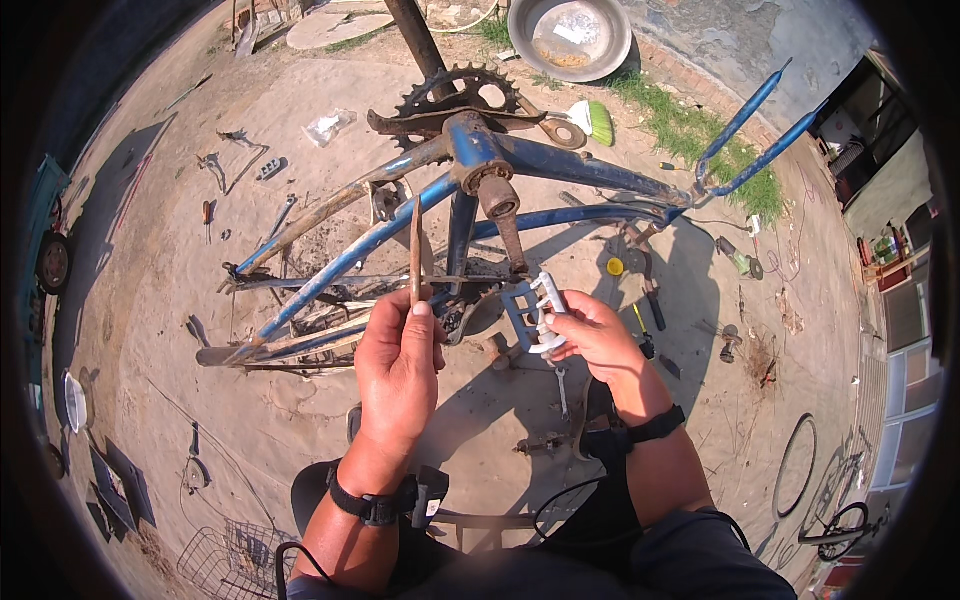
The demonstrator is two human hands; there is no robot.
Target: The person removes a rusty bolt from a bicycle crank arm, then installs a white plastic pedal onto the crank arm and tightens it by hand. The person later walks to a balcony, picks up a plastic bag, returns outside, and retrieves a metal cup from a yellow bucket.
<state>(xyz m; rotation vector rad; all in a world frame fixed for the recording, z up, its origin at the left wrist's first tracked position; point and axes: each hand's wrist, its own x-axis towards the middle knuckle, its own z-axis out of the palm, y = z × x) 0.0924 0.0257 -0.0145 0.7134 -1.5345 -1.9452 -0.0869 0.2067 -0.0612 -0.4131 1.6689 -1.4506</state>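
My left hand (398,365) is closed around a slim, tapered, rusty-brown rod (415,250), held upright in front of the bicycle frame. My right hand (592,335) grips a silver and dark bicycle pedal (535,312) just to the right of it. Above both hands is an old blue, rusted bicycle frame (570,160), with a toothed chainring (425,100) at its top and a rusty crank arm (508,235) hanging from the bottom bracket (476,158) toward the pedal.
Tools lie on the concrete: a wrench (562,390), screwdriver (207,213) and several small parts. A metal basin (569,30), green brush (600,122), yellow round object (615,267), wire basket (225,555), tire (795,465) and cart wheel (55,262) surround the frame.
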